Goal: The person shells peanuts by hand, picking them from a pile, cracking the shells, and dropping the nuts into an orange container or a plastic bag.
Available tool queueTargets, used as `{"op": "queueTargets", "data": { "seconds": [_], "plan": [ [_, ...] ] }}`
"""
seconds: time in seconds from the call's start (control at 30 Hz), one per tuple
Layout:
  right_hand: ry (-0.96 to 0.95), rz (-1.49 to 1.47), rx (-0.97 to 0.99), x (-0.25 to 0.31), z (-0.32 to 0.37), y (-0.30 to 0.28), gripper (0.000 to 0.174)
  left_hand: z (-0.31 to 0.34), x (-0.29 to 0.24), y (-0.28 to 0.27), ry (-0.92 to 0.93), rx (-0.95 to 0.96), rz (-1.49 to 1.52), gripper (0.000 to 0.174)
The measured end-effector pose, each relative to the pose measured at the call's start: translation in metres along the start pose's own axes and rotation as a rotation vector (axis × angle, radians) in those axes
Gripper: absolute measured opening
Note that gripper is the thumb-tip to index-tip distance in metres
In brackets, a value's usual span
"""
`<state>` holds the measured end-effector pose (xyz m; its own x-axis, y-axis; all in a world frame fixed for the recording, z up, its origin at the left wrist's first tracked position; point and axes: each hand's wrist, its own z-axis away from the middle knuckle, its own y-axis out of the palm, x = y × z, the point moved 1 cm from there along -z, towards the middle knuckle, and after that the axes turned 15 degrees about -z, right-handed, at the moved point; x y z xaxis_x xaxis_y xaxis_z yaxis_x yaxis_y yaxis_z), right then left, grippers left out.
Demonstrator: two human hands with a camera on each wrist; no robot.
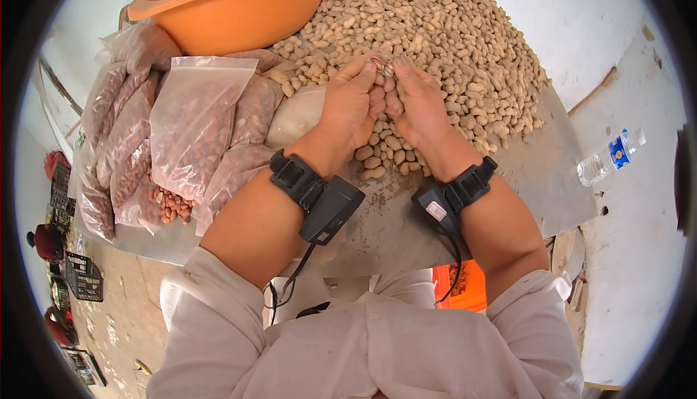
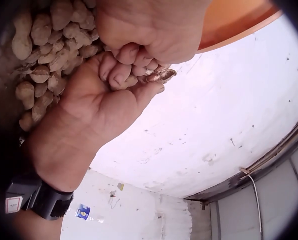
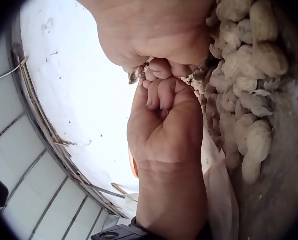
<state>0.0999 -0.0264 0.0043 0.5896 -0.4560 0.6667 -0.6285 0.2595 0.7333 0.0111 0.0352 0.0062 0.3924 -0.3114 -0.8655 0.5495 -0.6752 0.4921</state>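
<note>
Peanut (image 1: 387, 69): held up between your two hands, above the near edge of the pile; its shell looks split, with a hollow showing in the left wrist view.
Left hand (image 1: 351, 103): your fingers are curled in, thumb and fingertips pinching the peanut.
Right hand (image 1: 421, 106): it mirrors the left, fingers bent, your thumb and fingertips closed on the same peanut, knuckles against the other hand.
Pile (image 1: 443, 29): unshelled peanuts heaped in front of you on the metal table (image 1: 555, 181).
Bags (image 1: 192, 127): clear, filled with reddish kernels, on your left.
Basin (image 1: 239, 18): orange, behind the bags.
Bottle (image 1: 619, 152): clear, blue-labelled, right of the table.
</note>
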Motion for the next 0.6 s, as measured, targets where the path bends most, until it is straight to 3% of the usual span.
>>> {"op": "queueTargets", "data": {
  "seconds": [0.17,0.47,0.6],
  "plan": [
    [-0.048,0.178,0.018,-0.003,-0.003,-0.007,0.020,-0.007,0.007,-0.006,-0.080,-0.005,0.151,0.015],
    [-0.484,0.854,0.207,0.002,-0.004,-0.004,0.021,-0.007,0.005,-0.009,-0.222,-0.088,0.313,0.018],
    [-0.527,0.958,0.204,0.003,-0.003,-0.004,0.021,-0.007,0.006,-0.009,-0.264,-0.124,0.342,0.017]
  ]
}}
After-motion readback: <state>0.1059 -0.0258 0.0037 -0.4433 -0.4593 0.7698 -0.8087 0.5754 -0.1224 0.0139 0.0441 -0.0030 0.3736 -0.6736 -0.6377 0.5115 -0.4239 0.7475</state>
